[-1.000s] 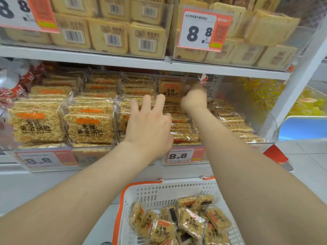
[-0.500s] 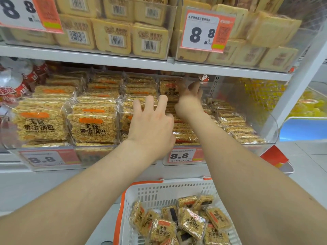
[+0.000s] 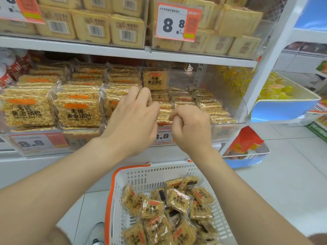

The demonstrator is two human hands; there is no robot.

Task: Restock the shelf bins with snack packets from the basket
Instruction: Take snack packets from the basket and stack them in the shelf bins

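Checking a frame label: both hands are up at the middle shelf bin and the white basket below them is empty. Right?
Wrong on one count: the white basket is not empty; the head view shows it holding many snack packets. The rest stands: left hand and right hand are both up at the middle shelf bin.

Pale tiled floor [image 3: 292, 174] (glossy), white shelf upright [image 3: 270, 64], blue bin [image 3: 283, 110]

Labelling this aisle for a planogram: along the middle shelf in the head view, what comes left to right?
Red-and-white packets → large rice-cracker packets → left hand → right hand → blue bin of yellow packets.
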